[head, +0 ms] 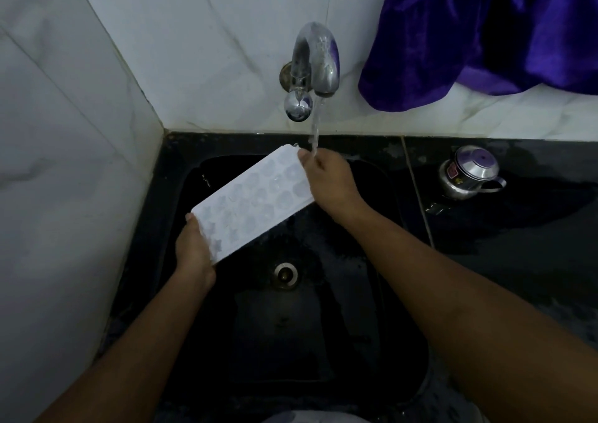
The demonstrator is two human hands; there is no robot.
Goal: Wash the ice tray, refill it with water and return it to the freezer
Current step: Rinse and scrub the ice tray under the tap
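Nearest, cut off by the lower edge: two bare forearms reaching in over a black sink point(323, 341), basin dark and hard to read apart from the metal drain point(284, 273). Above the drain, held in the air over the basin and lying diagonally, near end at left, far end toward the tap: the white ice tray point(255, 196), cells facing up, moulded shapes faint and blurred, water inside them impossible to judge. Left hand point(194, 251) clamped on the near short end, thumb on the corner, fingers hidden underneath. Right hand point(330, 180) gripping the far end, thumb on top of the rim, fingers curled and mostly out of sight. Just beyond, a thin water stream point(314, 128) falling from the chrome tap point(315, 60) onto the right hand beside the tray's far corner. Right of the sink, on the wet dark counter point(517, 228), a small lidded steel pot point(469, 173). Behind, white veined wall tiles point(97, 99); top right, a purple cloth point(485, 34), cut off by the frame.
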